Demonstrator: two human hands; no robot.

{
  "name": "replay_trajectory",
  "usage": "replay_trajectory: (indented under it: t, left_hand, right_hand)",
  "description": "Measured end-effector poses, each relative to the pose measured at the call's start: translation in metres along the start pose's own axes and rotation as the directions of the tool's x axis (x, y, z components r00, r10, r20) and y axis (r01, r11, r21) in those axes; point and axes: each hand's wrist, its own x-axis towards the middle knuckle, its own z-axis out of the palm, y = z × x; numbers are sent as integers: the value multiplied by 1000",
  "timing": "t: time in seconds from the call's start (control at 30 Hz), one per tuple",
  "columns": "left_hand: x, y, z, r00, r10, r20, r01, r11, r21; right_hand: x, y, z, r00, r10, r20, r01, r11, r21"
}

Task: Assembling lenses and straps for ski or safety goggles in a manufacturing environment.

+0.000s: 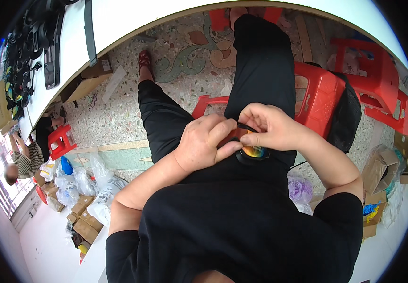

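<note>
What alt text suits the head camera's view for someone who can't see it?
Bare left hand and right hand hold a small black-rimmed object with a shiny multicoloured surface above a lap in black trousers. Red plastic stools stand nearby; a person in a striped top appears far left.

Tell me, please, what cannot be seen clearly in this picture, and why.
Eyewear, head view: partly covered by left hand and right hand.
Right foot, head view: partly hidden by the table.
Black pile, head view: pieces too small and overlapping to tell apart.
</note>
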Motion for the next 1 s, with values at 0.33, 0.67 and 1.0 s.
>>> replay_trajectory:
  t: [0.33, 0.67, 1.0]
  left_hand:
    - [4, 3, 10, 999, -35, 30, 35, 999, 1]
    - [15, 1, 17, 962, -265, 61, 271, 949, -162]
    - [26, -2, 20, 944, -327, 46, 329, 916, -228]
  right_hand:
    - [-2, 22, 8, 870, -492, -30, 346, 653, -674]
    - [17, 38, 0, 766, -641, -58, 467, 616, -635]
    - [16, 41, 2, 688, -723, -67, 477, 521, -708]
